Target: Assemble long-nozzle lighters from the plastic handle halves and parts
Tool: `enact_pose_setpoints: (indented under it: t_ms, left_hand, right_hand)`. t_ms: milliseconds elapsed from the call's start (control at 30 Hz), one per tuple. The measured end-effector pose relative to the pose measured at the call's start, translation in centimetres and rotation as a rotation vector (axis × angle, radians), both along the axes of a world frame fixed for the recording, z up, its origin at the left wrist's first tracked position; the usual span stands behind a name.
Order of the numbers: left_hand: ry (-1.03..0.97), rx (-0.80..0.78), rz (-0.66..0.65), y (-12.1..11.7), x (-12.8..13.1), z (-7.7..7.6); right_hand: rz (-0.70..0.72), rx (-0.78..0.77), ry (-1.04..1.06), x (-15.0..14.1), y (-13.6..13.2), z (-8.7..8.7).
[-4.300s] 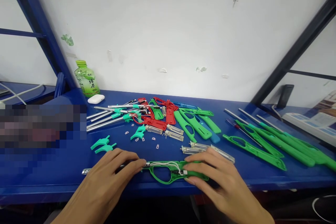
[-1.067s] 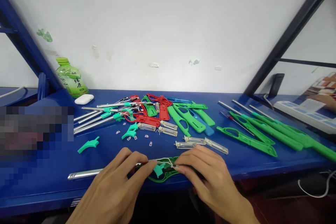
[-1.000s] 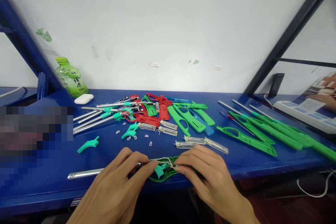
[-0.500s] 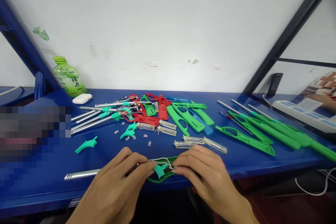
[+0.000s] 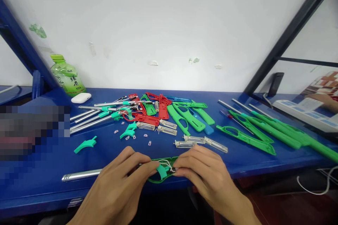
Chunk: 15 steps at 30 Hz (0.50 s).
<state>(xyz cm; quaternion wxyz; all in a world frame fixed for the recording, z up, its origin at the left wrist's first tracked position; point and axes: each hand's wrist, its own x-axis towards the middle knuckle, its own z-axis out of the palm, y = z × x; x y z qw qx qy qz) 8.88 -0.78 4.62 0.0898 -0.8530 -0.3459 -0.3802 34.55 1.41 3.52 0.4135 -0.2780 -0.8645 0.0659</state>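
Observation:
Near the front edge of the blue table (image 5: 169, 149), both my hands work on one green lighter shell (image 5: 161, 180) that has a metal tube (image 5: 79, 174) sticking out to the left. My left hand (image 5: 124, 179) pinches a teal trigger piece (image 5: 161, 171) at the shell's opening. My right hand (image 5: 203, 174) covers the shell's right half, its fingertips by the thin white wire (image 5: 166, 163). Most of the shell is hidden under my hands.
Behind my hands lie clear tubes (image 5: 200, 142), a loose teal trigger (image 5: 85, 144), metal tubes (image 5: 92, 119), red and green shells (image 5: 169, 110) and long green assembled lighters (image 5: 266, 130). A green bottle (image 5: 67, 77) and white earbud case (image 5: 81, 97) stand at back left.
Since 4.3 s ago my left hand has picked a teal trigger from the table and brought it to the shell. In the last second it has tilted slightly; view drifted left.

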Motion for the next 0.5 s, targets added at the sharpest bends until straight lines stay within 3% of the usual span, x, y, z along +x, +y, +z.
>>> enact_pose_setpoints:
  t_ms: [500]
  left_hand:
    - [0.024, 0.022, 0.026, 0.21, 0.39, 0.41]
  right_hand:
    - [-0.016, 0.002, 0.043, -0.01, 0.03, 0.16]
